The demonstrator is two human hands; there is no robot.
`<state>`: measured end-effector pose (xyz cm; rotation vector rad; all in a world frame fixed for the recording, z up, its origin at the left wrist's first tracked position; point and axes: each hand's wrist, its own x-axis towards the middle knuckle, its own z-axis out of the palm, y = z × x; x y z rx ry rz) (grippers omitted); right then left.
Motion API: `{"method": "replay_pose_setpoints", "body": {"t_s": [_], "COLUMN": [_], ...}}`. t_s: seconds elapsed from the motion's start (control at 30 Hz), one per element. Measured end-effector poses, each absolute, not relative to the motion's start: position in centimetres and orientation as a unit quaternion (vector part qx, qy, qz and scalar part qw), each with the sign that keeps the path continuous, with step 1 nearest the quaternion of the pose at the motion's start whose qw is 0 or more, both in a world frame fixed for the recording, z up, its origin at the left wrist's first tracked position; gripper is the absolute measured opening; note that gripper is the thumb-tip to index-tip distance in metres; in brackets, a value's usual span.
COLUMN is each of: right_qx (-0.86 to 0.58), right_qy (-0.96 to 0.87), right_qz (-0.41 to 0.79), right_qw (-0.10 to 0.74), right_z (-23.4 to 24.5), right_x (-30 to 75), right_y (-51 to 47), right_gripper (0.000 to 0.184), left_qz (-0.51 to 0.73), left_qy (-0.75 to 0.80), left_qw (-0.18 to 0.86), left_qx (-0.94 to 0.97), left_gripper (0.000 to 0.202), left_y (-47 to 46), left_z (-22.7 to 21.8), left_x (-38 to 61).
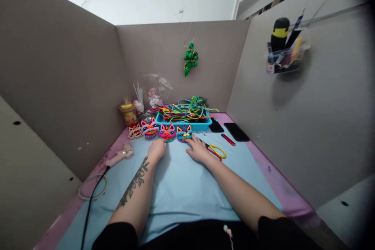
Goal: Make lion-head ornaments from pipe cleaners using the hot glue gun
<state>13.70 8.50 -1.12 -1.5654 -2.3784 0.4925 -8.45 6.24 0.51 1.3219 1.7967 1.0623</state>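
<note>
Four animal heads made of fuzzy pipe cleaners stand in a row across the table: a red-and-cream one (135,131), a lilac-and-orange one (150,128), a pink one (167,133) and a blue-and-yellow one (184,133). My left hand (157,149) rests at the front left of the pink head, its fingers curled in and partly hidden; whether anything is inside cannot be seen. My right hand (197,150) lies with fingers spread, fingertips at the lower edge of the blue-and-yellow head. Beside it are yellow-and-red-handled pliers (217,151).
Behind the heads stands a blue basket (187,126) heaped with pipe cleaners (184,111). A pink glue gun (120,154) with a black cord lies left. At right are a red cutter (228,139) and a phone (236,131). Grey panels enclose the table.
</note>
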Motion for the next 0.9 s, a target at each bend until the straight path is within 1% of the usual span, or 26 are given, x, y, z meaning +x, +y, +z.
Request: {"method": "replay_pose_setpoints", "body": {"t_s": [0.2, 0.27, 0.4, 0.47, 0.57, 0.63, 0.7, 0.77, 0.83, 0.9], "right_qx": [-0.531, -0.531, -0.529, -0.525, -0.521, -0.526, -0.534, -0.543, -0.547, -0.545], "right_qy": [-0.822, -0.822, -0.823, -0.828, -0.836, -0.836, -0.832, -0.827, -0.824, -0.826], "right_qz": [0.159, 0.158, 0.145, 0.134, 0.109, 0.085, 0.066, 0.060, 0.066, 0.072], "right_qw": [0.129, 0.135, 0.147, 0.144, 0.134, 0.134, 0.137, 0.137, 0.131, 0.128], "right_z": [-1.3, -1.2, -1.3, -1.3, -1.5, -1.5, -1.4, -1.2, -1.1, -1.0], "right_x": [13.4, 13.6, 14.1, 14.0, 13.3, 12.8, 12.4, 12.3, 12.3, 12.4], "right_y": [8.5, 8.4, 7.9, 7.6, 7.3, 7.2, 7.4, 7.6, 7.8, 7.9], "right_gripper": [0.055, 0.055, 0.052, 0.050, 0.047, 0.048, 0.049, 0.051, 0.052, 0.054], "left_qz": [0.402, 0.393, 0.312, 0.292, 0.295, 0.317, 0.356, 0.353, 0.317, 0.268], "left_qy": [0.685, 0.692, 0.751, 0.769, 0.782, 0.797, 0.824, 0.851, 0.864, 0.871], "left_qw": [0.321, 0.291, 0.205, 0.191, 0.162, 0.116, 0.030, -0.015, -0.012, 0.003], "left_qx": [0.515, 0.532, 0.545, 0.536, 0.525, 0.501, 0.440, 0.388, 0.391, 0.412], "left_gripper": [0.018, 0.015, 0.009, 0.010, 0.010, 0.013, 0.020, 0.022, 0.020, 0.024], "left_y": [6.3, 6.2, 5.9, 5.8, 5.3, 4.7, 4.1, 4.0, 4.8, 6.4], "left_z": [0.2, 0.4, 1.5, 2.3, 3.7, 5.0, 6.3, 7.7, 8.7, 9.1], "left_x": [-8.8, -8.9, -9.3, -9.7, -11.1, -12.6, -14.8, -17.4, -20.0, -22.2]}}
